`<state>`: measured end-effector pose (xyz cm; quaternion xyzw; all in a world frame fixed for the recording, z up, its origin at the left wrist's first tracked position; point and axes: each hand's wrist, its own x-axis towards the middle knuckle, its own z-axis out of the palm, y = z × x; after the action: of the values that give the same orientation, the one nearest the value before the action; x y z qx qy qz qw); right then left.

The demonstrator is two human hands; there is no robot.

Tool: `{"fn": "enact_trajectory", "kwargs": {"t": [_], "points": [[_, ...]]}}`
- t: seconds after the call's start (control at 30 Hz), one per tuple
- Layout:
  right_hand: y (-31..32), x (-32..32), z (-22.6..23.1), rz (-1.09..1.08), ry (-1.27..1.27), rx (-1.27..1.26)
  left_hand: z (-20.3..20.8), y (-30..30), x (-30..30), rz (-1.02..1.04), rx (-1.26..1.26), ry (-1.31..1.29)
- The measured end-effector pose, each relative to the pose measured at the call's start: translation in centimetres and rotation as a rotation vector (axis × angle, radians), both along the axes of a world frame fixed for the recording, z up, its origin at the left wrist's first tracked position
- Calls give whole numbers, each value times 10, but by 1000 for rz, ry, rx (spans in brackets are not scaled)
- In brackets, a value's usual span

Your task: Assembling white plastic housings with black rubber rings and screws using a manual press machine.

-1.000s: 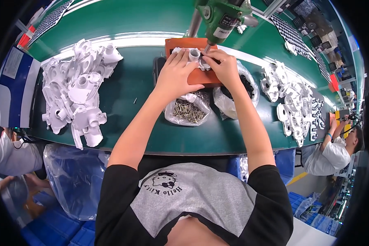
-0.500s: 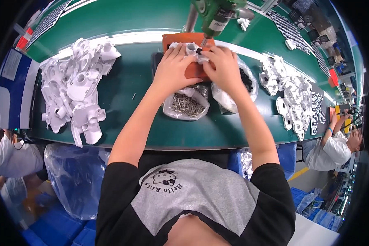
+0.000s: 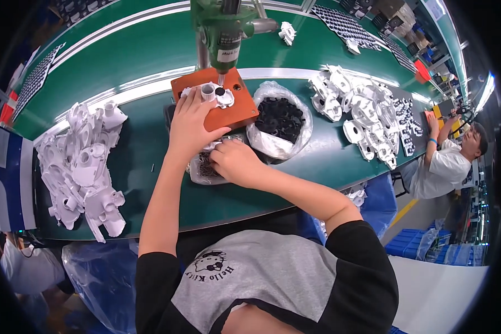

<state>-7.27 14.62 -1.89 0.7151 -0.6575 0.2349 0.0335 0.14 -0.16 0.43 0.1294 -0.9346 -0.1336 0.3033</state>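
Note:
A white plastic part (image 3: 225,100) with a round collar and a black piece in it sits on an orange block (image 3: 234,118), beneath the tip of a green press-like machine (image 3: 220,33). My left hand (image 3: 190,125) lies over the part's left end, fingers stretched out, thumb spread along the block's front. In front of the block is a clear bag of small metal screws or pins (image 3: 205,167). My right hand (image 3: 236,162) reaches into its top with fingers curled together; their tips are partly hidden, so what they pinch does not show.
Right of the block stands a bag of black pieces (image 3: 281,119). White plastic parts are heaped at the left (image 3: 86,167) and right (image 3: 373,119). One loose pin (image 3: 152,167) lies on the green table. Another person (image 3: 448,161) sits at the far right.
My right hand has left the white part and come down into the bag of metal pieces. My left hand stays on the part. The view has shifted and turned, baring the black pieces.

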Motion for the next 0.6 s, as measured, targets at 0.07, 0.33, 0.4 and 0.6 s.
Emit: {"fn": "enact_trajectory", "kwargs": {"t": [0.07, 0.33, 0.4, 0.6], "points": [[1, -4, 14, 16, -269, 81, -2, -1, 0, 8, 0, -1], [-7, -70, 63, -77, -1137, 82, -2, -1, 1, 18, 23, -9], [-13, -89, 71, -144, -961, 84, -3, -2, 3, 0, 6, 19], [-53, -112, 54, -274, -904, -100, -5, -1, 2, 18, -10, 33]]}}
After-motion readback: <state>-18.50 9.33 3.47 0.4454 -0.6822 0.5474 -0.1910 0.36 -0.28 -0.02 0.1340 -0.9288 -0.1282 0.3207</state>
